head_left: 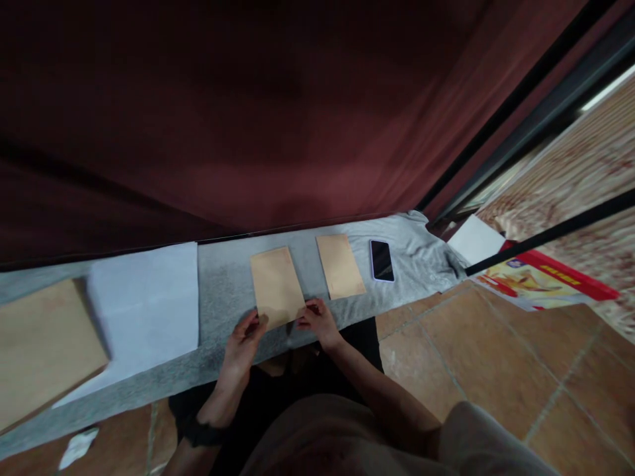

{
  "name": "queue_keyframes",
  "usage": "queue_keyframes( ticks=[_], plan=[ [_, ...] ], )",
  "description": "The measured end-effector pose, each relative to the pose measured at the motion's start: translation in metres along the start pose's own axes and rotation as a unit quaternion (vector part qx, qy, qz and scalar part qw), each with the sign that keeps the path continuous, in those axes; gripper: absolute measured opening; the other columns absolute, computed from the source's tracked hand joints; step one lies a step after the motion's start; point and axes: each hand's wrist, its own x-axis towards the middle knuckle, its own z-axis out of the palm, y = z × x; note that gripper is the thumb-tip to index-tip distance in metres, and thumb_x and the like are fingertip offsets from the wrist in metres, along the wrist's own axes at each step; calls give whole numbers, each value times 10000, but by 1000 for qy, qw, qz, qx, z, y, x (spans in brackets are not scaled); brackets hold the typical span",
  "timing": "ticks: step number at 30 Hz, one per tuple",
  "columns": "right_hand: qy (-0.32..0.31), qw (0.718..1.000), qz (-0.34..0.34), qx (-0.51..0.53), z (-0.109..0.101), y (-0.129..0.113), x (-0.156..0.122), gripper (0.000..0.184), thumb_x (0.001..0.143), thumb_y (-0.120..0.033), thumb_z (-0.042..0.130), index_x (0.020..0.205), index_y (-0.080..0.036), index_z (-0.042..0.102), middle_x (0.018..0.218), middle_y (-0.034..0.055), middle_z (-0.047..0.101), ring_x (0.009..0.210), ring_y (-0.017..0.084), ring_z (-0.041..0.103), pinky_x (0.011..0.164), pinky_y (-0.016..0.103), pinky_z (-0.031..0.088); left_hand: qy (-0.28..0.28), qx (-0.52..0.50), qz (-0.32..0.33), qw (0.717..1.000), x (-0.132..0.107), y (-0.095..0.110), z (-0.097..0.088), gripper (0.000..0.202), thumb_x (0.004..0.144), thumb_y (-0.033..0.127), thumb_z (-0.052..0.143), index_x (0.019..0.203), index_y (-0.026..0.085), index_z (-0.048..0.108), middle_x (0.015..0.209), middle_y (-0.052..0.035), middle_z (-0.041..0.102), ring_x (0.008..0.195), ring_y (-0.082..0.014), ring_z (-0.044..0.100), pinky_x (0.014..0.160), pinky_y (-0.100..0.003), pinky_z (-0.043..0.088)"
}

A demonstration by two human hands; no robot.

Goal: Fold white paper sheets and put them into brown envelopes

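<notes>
Between my two hands is a brown paper envelope (278, 284), its near edge lifted slightly off the grey cloth. My left hand (247, 336) pinches its near left corner, thumb on top. At the near right corner, my right hand (317, 322) grips the edge with bent fingers. A second brown envelope (340, 266) lies flat just to the right, apart from my hands. Beyond it a phone (381, 260) with a dark screen and pale purple case rests on the cloth.
White paper sheets (149, 297) and a larger brown envelope (44, 344) lie on the left of the narrow cloth-covered surface (223, 284). A dark red curtain (278, 132) hangs behind. At right are a dark metal frame, a red-and-yellow printed package (540, 281) and tiled floor (446, 350).
</notes>
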Motion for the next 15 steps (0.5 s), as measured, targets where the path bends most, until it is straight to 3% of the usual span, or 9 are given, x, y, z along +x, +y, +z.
queue_keyframes(
  ticks=[8, 15],
  plan=[
    [2, 1000, -11, 7, -6, -22, -2, 491, 600, -479, 876, 951, -242, 628, 697, -37, 665, 644, 180, 669, 628, 339, 613, -28, -86, -52, 994, -6, 3, 10, 563, 656, 510, 857, 1114, 202, 748, 1233, -113, 742, 1167, -303, 685, 980, -450, 567],
    [58, 994, -93, -6, -47, -67, 1, 403, 664, -437, 818, 984, -242, 667, 771, -37, 697, 678, 165, 682, 673, 332, 638, -108, -100, -55, 988, -10, -5, 26, 728, 591, 625, 873, 1146, 173, 740, 1006, -115, 788, 1002, -293, 751, 973, -475, 591]
  ],
)
